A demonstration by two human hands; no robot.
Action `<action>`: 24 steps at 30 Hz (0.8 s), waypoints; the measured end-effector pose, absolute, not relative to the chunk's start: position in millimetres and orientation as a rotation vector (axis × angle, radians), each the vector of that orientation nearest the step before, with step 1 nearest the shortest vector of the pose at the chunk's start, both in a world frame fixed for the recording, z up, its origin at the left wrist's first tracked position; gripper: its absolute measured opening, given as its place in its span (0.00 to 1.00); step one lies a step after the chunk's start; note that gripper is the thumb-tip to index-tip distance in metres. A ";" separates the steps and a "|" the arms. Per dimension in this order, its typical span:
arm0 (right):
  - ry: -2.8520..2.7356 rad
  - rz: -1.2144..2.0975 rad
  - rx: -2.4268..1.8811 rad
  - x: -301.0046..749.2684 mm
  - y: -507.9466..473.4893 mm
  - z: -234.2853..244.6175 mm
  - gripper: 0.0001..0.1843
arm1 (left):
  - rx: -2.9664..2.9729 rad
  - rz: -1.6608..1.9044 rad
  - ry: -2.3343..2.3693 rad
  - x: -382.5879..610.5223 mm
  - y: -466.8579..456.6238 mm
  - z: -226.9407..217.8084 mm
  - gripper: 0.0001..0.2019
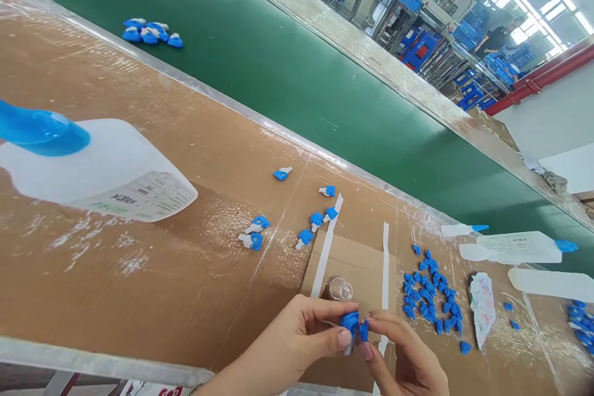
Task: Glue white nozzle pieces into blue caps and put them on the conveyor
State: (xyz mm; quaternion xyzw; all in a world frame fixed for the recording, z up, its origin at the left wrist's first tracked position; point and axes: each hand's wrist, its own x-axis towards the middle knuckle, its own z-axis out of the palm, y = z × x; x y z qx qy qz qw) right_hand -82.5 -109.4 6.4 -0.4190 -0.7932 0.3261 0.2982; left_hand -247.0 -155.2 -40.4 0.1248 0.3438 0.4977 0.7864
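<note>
Near the bottom centre, my left hand (304,334) pinches a small blue-and-white plastic part (349,323) between thumb and fingers. My right hand (401,349) grips a smaller blue plastic piece (364,330) with thumb and fingertips, right up against the first part; whether the two touch, I cannot tell. Just beyond my fingers a small clear cup (340,288) stands on a cardboard sheet (357,253) between two white tape strips. Several joined blue-and-white parts (304,237) lie left of the sheet. To the right is a pile of loose blue pieces (429,291).
A large white bottle with a blue top (116,167) lies at left. White bottles (515,247) and a patterned cloth-like piece (481,309) lie at right. A green conveyor belt (260,55) runs beyond the table, carrying a cluster of blue-and-white parts (151,33). A person (496,40) is far off.
</note>
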 end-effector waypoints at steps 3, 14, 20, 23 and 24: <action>-2.115 0.784 -1.168 -82.8 -113.8 7.6 0.06 | 0.255 1.062 0.709 -245.1 -155.8 -38.3 0.32; -2.510 0.707 -0.941 -71.0 -107.5 6.2 0.12 | 0.531 1.027 0.830 -238.8 -157.7 -38.7 0.27; -2.252 0.589 -1.329 -22.4 -103.3 -17.0 0.14 | 0.698 1.047 1.144 -261.6 -165.7 -46.0 0.23; -2.109 0.346 -1.553 22.5 -81.2 -33.1 0.16 | 0.989 1.024 1.532 -286.8 -163.7 -54.0 0.18; -2.095 0.337 -1.573 33.5 -74.5 -38.3 0.18 | 1.090 1.025 1.662 -293.7 -161.5 -57.2 0.18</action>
